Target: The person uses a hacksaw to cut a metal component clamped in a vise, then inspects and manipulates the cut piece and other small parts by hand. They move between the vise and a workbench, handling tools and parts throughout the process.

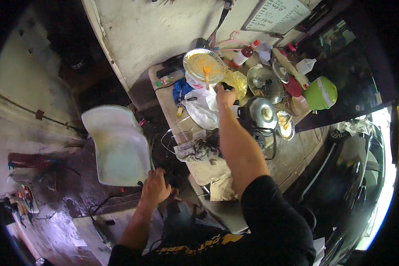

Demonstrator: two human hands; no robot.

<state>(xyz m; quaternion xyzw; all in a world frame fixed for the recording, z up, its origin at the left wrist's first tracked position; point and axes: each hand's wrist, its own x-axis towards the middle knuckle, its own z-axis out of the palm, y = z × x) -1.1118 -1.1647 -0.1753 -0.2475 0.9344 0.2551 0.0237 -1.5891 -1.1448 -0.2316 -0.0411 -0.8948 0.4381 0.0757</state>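
Note:
My right hand [226, 96] reaches over the cluttered table with its fingers closed around a small black object [226, 87], whose kind I cannot make out. Just left of it is a white plastic bag [203, 108]. Above the bag, a round foil tray [205, 64] holds orange food with an orange utensil [206, 73] in it. A yellow bag [236, 84] lies right beside the fingers. My left hand [154, 187] hangs low near the front corner of a pale plastic chair [119, 146]. Its fingers are loosely apart and nothing shows in them.
On the table's right stand a lidded metal pot [262, 113], a glass lid [265, 84], a small foil tray [285, 125] and a green container [321, 94]. A red-capped bottle [244, 55] stands near the wall. Crumpled paper [199, 150] lies nearer me; a vehicle [359, 164] is at right.

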